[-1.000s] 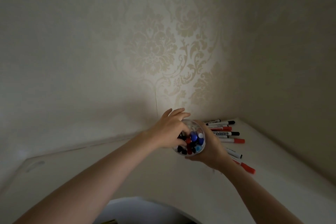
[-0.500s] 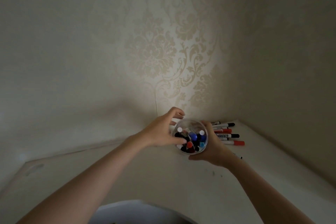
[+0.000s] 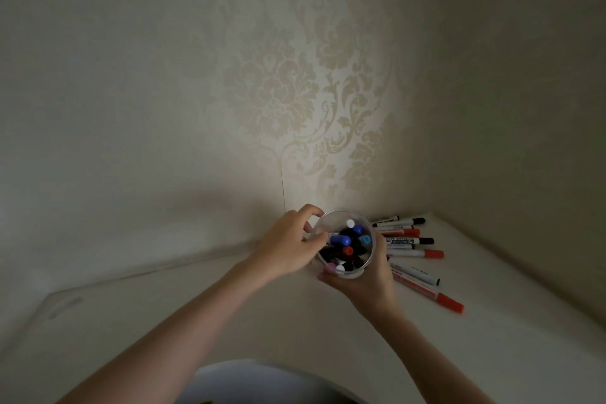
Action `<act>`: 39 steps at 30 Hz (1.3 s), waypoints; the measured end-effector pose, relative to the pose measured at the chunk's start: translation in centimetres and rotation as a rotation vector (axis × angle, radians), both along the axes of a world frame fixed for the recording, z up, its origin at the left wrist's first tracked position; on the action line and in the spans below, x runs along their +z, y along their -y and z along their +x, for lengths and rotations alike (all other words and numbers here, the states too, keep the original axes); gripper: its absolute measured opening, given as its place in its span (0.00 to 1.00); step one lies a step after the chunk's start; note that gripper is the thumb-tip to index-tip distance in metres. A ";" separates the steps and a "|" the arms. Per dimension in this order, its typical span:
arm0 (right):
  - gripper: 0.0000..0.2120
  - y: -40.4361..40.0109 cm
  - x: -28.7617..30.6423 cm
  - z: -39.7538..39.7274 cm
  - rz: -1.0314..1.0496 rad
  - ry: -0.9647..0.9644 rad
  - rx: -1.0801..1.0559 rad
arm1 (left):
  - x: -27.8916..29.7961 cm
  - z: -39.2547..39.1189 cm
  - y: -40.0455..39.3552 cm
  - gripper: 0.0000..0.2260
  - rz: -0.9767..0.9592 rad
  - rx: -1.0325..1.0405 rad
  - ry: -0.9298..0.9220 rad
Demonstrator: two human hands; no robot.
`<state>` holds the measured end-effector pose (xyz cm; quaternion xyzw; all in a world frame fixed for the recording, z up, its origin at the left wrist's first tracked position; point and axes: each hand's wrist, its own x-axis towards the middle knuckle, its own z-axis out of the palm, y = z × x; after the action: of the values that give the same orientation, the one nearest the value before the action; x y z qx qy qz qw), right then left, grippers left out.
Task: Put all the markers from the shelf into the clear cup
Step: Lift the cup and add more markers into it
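My right hand holds the clear cup from below and from the right, just above the white shelf. Several markers with blue, red, black and white ends stand inside it. My left hand is at the cup's left rim, its fingertips pinched on a blue-capped marker that lies slanted across the cup's mouth. To the right of the cup, several loose markers with red and black caps lie fanned out on the shelf, one of them a long red-capped marker nearest me.
The shelf sits in a corner: a patterned wall behind and a plain wall to the right, close to the loose markers. A pale rounded object shows at the bottom edge, below the shelf front.
My left hand has moved from over the cup's mouth to its left rim. A blue-capped marker now lies slanted across the opening. The cup has shifted slightly, and more loose markers show beside it.
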<state>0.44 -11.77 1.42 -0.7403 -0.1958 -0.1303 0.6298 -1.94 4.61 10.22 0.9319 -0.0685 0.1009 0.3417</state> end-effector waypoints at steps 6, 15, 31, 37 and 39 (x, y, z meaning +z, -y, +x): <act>0.47 -0.5 1.8 0.1 -0.317 0.100 0.140 | 0.6 -1.7 -1.9 0.34 0.097 -0.032 0.001; 0.46 -0.6 4.0 0.6 -0.558 0.169 0.269 | -1.7 -1.5 -2.4 0.29 0.115 -0.033 0.125; 0.29 1.3 3.4 1.7 -0.290 0.002 0.275 | -6.2 0.4 -4.1 0.45 -0.207 -0.112 0.169; 0.16 1.7 5.2 0.4 -0.275 0.161 0.123 | -6.6 1.4 -3.5 0.45 -0.258 -0.132 0.252; 0.12 1.2 5.9 0.0 -0.380 0.288 0.065 | -6.9 1.7 -3.7 0.45 -0.281 -0.123 0.263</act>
<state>0.47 -12.98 7.31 -0.8126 -0.3285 -0.1750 0.4485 -0.23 8.32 3.28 0.8479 -0.1547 0.2092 0.4620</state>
